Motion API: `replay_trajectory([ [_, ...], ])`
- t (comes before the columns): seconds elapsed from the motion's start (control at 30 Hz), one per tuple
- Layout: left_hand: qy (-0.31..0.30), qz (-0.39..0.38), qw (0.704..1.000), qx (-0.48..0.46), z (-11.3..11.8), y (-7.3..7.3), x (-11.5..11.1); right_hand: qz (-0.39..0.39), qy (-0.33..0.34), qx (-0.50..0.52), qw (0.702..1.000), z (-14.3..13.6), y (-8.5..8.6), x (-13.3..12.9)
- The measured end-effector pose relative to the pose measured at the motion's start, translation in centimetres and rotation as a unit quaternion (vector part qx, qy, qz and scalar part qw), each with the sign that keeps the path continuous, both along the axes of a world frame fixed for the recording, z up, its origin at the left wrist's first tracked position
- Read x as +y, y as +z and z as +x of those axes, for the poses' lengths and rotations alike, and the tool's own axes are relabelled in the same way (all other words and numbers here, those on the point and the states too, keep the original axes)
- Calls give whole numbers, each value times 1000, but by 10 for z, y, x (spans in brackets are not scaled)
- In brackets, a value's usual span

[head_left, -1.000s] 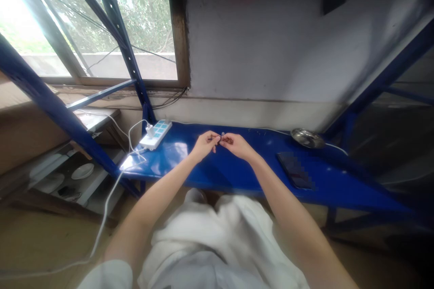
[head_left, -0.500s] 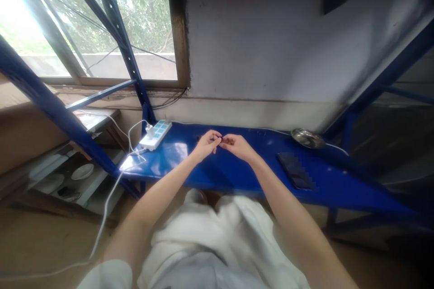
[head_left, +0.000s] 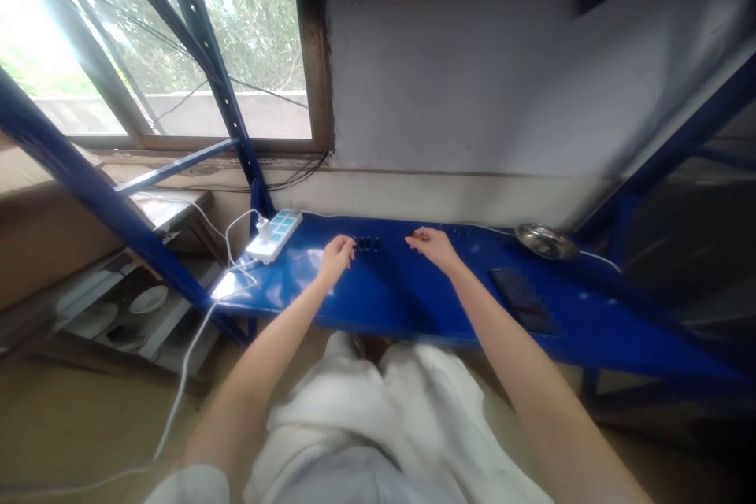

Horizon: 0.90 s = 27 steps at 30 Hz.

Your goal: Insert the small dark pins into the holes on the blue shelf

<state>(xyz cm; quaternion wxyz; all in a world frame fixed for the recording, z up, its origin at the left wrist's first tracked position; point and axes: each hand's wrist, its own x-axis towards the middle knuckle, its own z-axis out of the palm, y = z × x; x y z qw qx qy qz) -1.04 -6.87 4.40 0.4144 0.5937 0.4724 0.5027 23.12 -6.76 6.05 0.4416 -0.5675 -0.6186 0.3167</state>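
Observation:
On the blue table (head_left: pixel 390 291), several small dark pieces (head_left: pixel 368 244) stand in a short row. My left hand (head_left: pixel 339 258) is at the left end of that row, its fingers pinched together by a small dark piece at the fingertips. To the right of the row, my right hand (head_left: pixel 434 246) is held above the table with thumb and fingers closed on a small dark object (head_left: pixel 410 235). Behind my right hand lie several tiny pieces (head_left: pixel 461 232), too small to make out.
A white power strip (head_left: pixel 275 236) with a plugged-in cable is at the table's left. A shiny metal dish (head_left: pixel 546 242) and a dark flat device (head_left: pixel 523 301) are on the right. Blue posts (head_left: pixel 218 87) rise at the sides.
My hands have come apart, the left one moving left and the right one moving right. The row of dark pieces that was mostly hidden behind my left hand now shows.

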Motion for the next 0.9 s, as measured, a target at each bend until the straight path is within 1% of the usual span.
replay_trajectory([
  [0.1, 17, -16, 1000, 8, -2, -9, 1, -12, -43, 12, 999, 18, -16, 18],
  [0.2, 30, -22, 999, 5, 3, -17, 0, -31, -82, 4, 996, 33, -31, 34],
  [0.37, 35, -28, 999, -9, 16, -38, -1, -62, -130, -54, 988, 50, -55, 55],
  [0.53, 34, -47, 998, -23, 32, -57, 0, -65, -171, -113, 977, 57, -76, 72],
  [0.73, 39, -65, 997, -18, 38, -72, -5, -49, -199, -211, 956, 55, -88, 89],
  [0.9, 55, -61, 996, -27, 38, -81, -5, -62, -198, -251, 946, 48, -93, 99],
])
